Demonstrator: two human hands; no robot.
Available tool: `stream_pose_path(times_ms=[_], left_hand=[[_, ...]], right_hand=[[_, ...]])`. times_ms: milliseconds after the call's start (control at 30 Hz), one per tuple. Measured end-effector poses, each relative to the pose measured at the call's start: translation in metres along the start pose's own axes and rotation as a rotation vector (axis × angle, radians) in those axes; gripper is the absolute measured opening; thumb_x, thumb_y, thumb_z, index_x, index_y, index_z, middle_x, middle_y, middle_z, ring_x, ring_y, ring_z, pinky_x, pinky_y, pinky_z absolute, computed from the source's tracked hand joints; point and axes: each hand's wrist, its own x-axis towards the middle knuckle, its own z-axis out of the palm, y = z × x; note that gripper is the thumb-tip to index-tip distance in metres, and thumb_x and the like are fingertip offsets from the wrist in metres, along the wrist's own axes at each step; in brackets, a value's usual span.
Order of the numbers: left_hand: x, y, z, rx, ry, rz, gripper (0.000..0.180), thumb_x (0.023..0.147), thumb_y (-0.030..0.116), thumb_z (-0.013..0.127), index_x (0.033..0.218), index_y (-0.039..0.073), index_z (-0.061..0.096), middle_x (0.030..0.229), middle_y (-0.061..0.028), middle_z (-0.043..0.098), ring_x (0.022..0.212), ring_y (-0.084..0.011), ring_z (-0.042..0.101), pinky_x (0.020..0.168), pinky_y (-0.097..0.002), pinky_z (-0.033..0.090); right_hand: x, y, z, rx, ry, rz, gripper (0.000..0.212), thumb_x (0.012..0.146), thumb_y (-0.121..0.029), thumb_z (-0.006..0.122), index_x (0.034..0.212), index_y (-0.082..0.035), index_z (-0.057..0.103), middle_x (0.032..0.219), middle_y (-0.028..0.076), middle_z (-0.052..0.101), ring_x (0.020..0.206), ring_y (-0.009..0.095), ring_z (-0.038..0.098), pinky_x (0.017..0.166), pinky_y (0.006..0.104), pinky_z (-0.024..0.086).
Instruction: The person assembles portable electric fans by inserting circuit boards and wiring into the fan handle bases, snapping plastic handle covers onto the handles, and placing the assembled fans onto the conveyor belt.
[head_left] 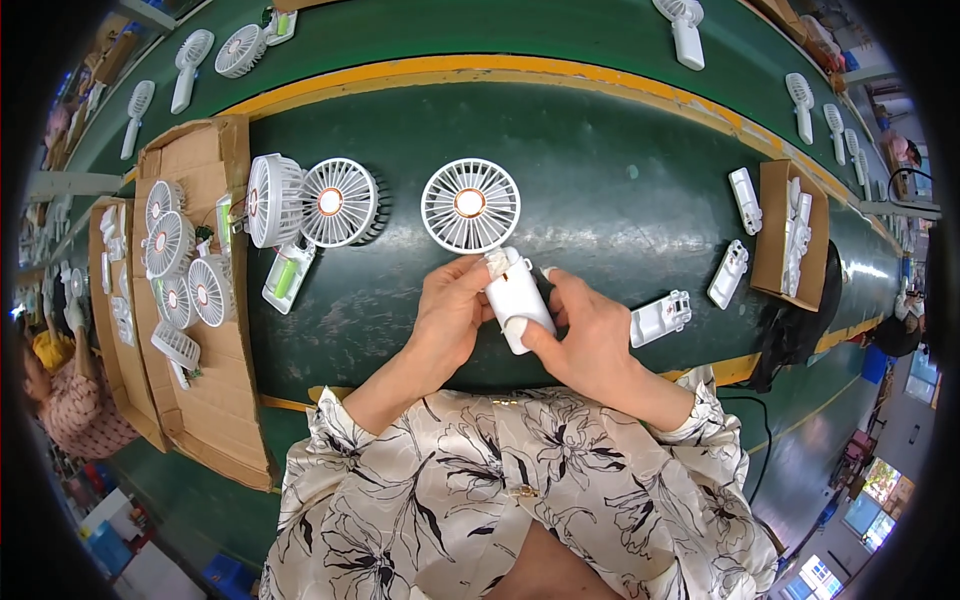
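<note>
Ahead of our right hand [590, 338], we could pass over a broad stretch of green desk [610, 190], but a white casing [658, 319] just beside that hand bars the right. Beyond our left hand [447, 308], a lone fan head [470, 204] blocks the way, with a narrow lane between it and the paired fan heads [331, 202]. The white handle [518, 302] fills the gap between both hands.

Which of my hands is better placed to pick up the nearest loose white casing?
Probably your right hand: the casing lies just beside it; your left hand is farther. Both hold the white handle.
</note>
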Motion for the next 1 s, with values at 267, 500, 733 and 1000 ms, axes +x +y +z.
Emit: stream_pose_path(times_ms=[267, 500, 733, 1000], left_hand=[[-0.002, -0.002, 0.002, -0.014, -0.153, 0.114, 0.03, 0.084, 0.016, 0.052, 0.107, -0.004, 0.052, 0.102, -0.018, 0.058, 0.095, -0.0224, 0.057, 0.084, -0.034, 0.045], [-0.005, -0.005, 0.0, -0.017, -0.153, 0.137, 0.032, 0.082, 0.016, 0.054, 0.107, -0.004, 0.052, 0.1, -0.0162, 0.059, 0.093, -0.0209, 0.057, 0.084, -0.0335, 0.045], [-0.003, -0.006, 0.001, -0.011, -0.131, 0.14, 0.033, 0.081, 0.012, 0.055, 0.109, -0.004, 0.051, 0.103, -0.0144, 0.059, 0.093, -0.0192, 0.057, 0.082, -0.0318, 0.046], [-0.001, -0.007, 0.001, 0.132, -0.225, 0.226, 0.042, 0.076, 0.005, 0.058, 0.116, -0.004, 0.046, 0.103, -0.0131, 0.059, 0.09, -0.0164, 0.058, 0.078, -0.0289, 0.047]], right_hand=[[0.012, 0.011, 0.017, 1.034, -0.382, 0.516, 0.029, 0.079, -0.017, 0.06, 0.097, 0.005, 0.051, 0.075, 0.009, 0.059, 0.068, 0.014, 0.059, 0.058, 0.0258, 0.049], [0.011, 0.009, 0.014, 0.967, -0.425, 0.517, 0.028, 0.082, -0.017, 0.057, 0.099, 0.004, 0.05, 0.078, 0.009, 0.06, 0.066, 0.015, 0.06, 0.057, 0.0244, 0.049], [0.013, 0.013, 0.021, 0.97, -0.384, 0.501, 0.025, 0.078, -0.009, 0.058, 0.098, 0.004, 0.051, 0.08, 0.01, 0.06, 0.065, 0.014, 0.06, 0.056, 0.0243, 0.049], [0.016, 0.01, 0.016, 0.969, -0.308, 0.513, 0.025, 0.073, -0.002, 0.055, 0.096, 0.005, 0.051, 0.08, 0.01, 0.059, 0.061, 0.013, 0.058, 0.054, 0.0247, 0.049]])
